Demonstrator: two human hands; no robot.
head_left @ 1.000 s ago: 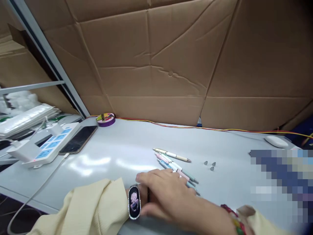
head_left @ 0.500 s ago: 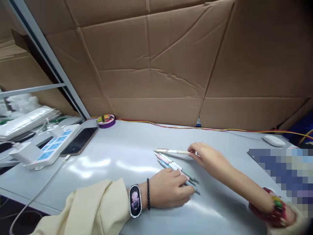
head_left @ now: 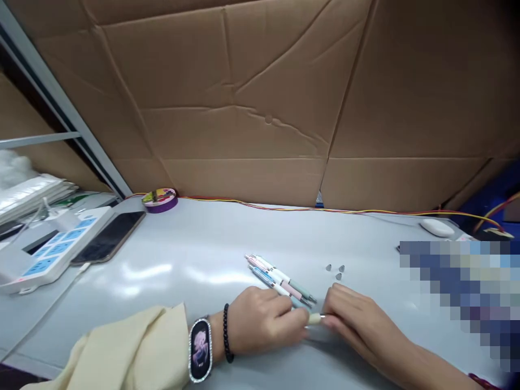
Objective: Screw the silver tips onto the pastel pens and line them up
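My left hand (head_left: 266, 319) is closed around a cream pen (head_left: 314, 319), most of which is hidden in the fist. The pen's short cream end sticks out to the right. My right hand (head_left: 361, 325) pinches the pen's metal tip, and its fingers cover that end. Just behind my left hand three pens lie side by side at a slant: a green-and-white pen (head_left: 298, 290), a pink-and-white pen (head_left: 291, 288) and a blue-and-white pen (head_left: 262, 274), partly covered by the hand. Beyond my right hand lie three small grey pointed pieces (head_left: 338, 277).
At the left are a phone (head_left: 109, 238), a power strip (head_left: 60, 249) and a white cable (head_left: 44, 314). A purple tape roll (head_left: 161, 201) sits by the cardboard wall (head_left: 235, 130), where thin wires (head_left: 276, 208) run. A white mouse (head_left: 437, 227) lies at the right.
The cream pen has come off the table towards me, and both hands now hold it. My left hand has left the other pens. The small grey pieces have come into view.
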